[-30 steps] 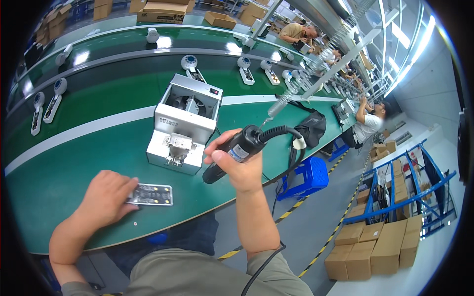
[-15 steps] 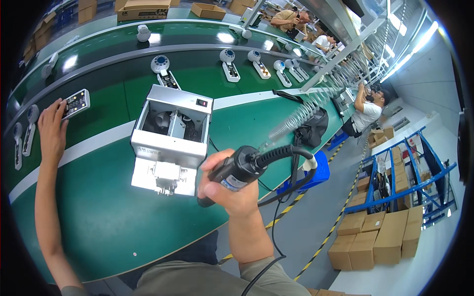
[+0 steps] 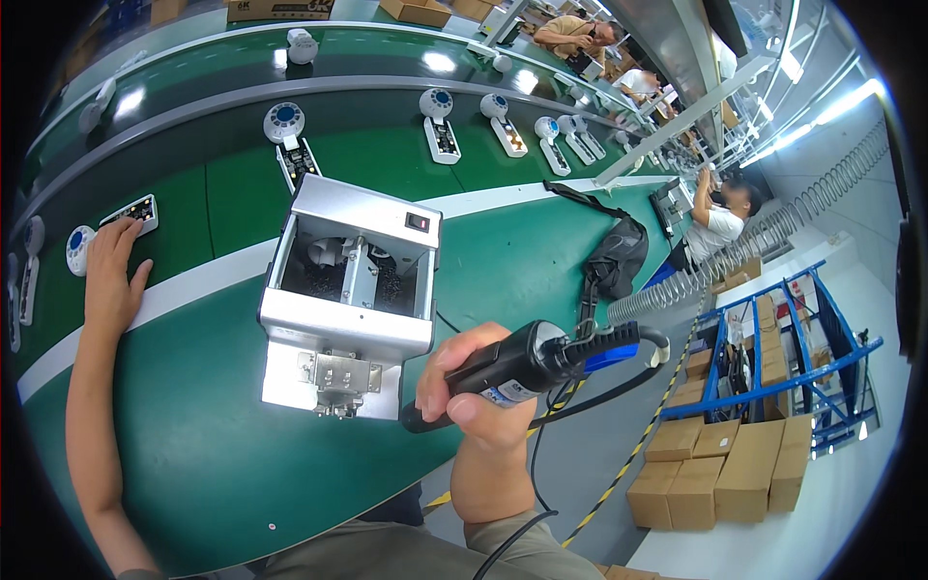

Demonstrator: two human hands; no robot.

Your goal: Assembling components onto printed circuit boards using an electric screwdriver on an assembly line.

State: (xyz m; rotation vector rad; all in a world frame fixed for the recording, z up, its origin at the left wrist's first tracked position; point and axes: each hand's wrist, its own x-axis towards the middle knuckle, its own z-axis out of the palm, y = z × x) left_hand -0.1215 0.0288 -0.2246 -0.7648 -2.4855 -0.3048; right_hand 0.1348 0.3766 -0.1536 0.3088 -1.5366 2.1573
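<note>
On the green belt at the left lies a white handset-like device with a round head and an exposed circuit board. My left hand rests over it, its fingertips at the board's near edge and its thumb spread apart. Wrapped in my right hand is a black electric screwdriver, tilted, with its cable leading off to the right. Its lower end is beside a silver screw feeder, whose open top shows dark small screws inside. The screwdriver's bit is hidden from view.
Several similar white devices lie along the belt, one just behind the feeder. A black bag lies on the green table. A coiled cord hangs at the right. Cartons and a blue rack stand beyond; a co-worker sits farther along.
The view has shifted slightly. The device under my left hand has moved left, and its round head now shows. My right hand has moved right with the screwdriver, and the coiled cord has swung right.
</note>
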